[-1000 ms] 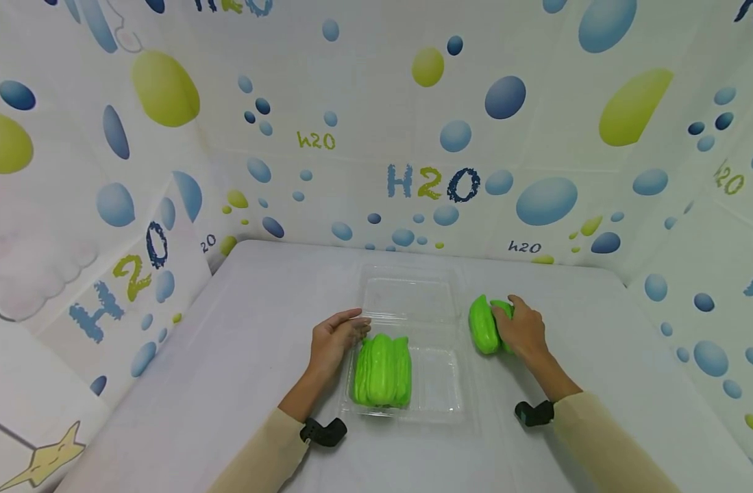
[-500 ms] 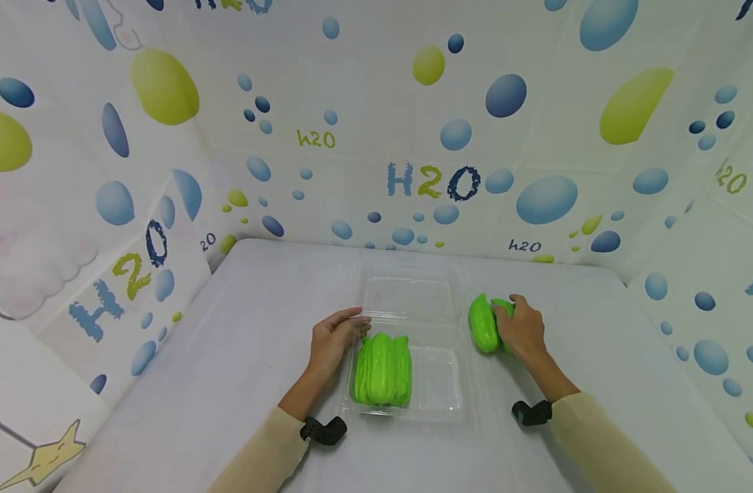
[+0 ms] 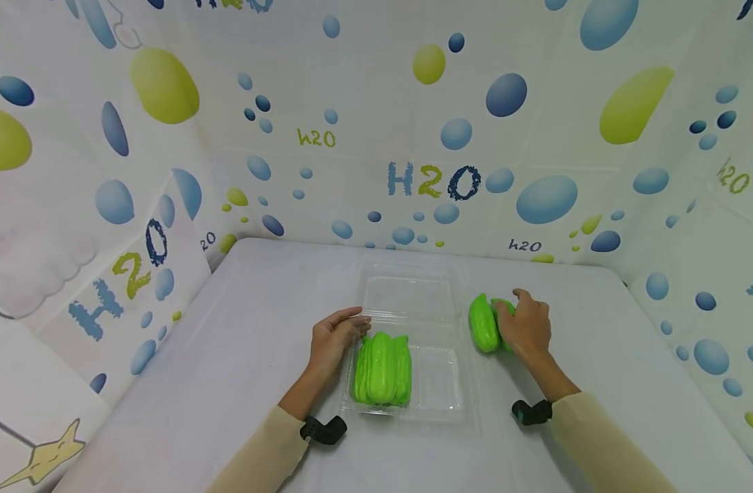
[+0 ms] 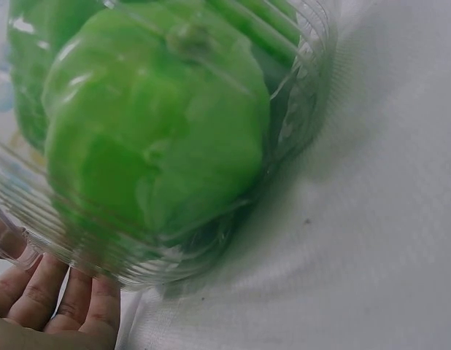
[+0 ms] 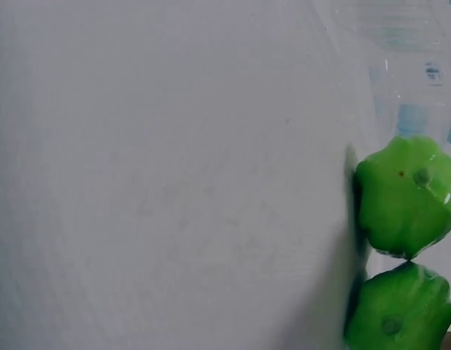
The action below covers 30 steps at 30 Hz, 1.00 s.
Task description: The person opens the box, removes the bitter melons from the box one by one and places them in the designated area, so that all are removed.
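A clear plastic clamshell box (image 3: 434,411) stands with its lid folded back, several bright green ridged vegetables like bitter gourds (image 3: 383,370) side by side in its left half. At its left rear corner my left hand (image 3: 331,346) holds the rim; the left wrist view shows the fingers (image 4: 39,295) up against the box wall. Right of the box, two more of the vegetables lie nearly parallel. My right hand (image 3: 527,325) grips the right one (image 3: 501,302) and hides much of it, index finger lifted. The left one (image 3: 484,325) lies beside the thumb.
The box's flat lid (image 3: 407,298) rests on the white tablecloth (image 3: 277,301) toward the back. Patterned cloth walls (image 3: 351,82) with bubbles and H2O lettering close off the back and sides. A black wrist camera (image 3: 532,413) sits on the right forearm, another (image 3: 323,432) on the left.
My right hand has shifted slightly right, and its index finger is raised higher. The left hand, the box and the green vegetables look the same.
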Tool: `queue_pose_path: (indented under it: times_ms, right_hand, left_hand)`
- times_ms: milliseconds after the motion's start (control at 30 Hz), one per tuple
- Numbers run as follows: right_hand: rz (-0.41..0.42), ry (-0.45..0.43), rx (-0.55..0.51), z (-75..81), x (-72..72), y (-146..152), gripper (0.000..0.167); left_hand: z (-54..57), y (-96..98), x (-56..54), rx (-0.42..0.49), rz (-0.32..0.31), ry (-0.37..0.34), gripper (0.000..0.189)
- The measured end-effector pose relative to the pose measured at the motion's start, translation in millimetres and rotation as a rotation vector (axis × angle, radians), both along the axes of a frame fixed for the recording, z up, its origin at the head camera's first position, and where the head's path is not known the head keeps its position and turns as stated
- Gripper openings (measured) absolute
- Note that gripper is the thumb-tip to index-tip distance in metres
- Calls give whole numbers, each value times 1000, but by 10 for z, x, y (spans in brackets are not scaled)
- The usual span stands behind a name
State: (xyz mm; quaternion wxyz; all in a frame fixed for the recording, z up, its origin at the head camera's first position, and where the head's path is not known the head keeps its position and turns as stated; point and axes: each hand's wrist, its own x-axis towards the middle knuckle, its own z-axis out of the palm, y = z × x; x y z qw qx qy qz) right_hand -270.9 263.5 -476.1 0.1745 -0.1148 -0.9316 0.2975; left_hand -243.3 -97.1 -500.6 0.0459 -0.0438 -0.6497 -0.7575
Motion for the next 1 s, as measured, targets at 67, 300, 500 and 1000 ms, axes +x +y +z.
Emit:
queue_pose_path:
  times_ms: [67, 300, 500, 1000]
  right_hand:
    - [-3, 40, -14, 30, 12, -28, 57]
    - [35, 224, -83, 173, 82, -234, 51]
    - [100, 260, -104, 283, 155, -498, 48]
    - [319, 176, -209, 581, 512, -962, 45]
  left_hand:
    - [16, -1, -6, -1, -1, 0, 37]
    - [36, 3, -20, 2, 6, 14, 36]
    - [17, 7, -3, 5, 10, -7, 36]
    - [3, 4, 13, 31, -1, 4, 35]
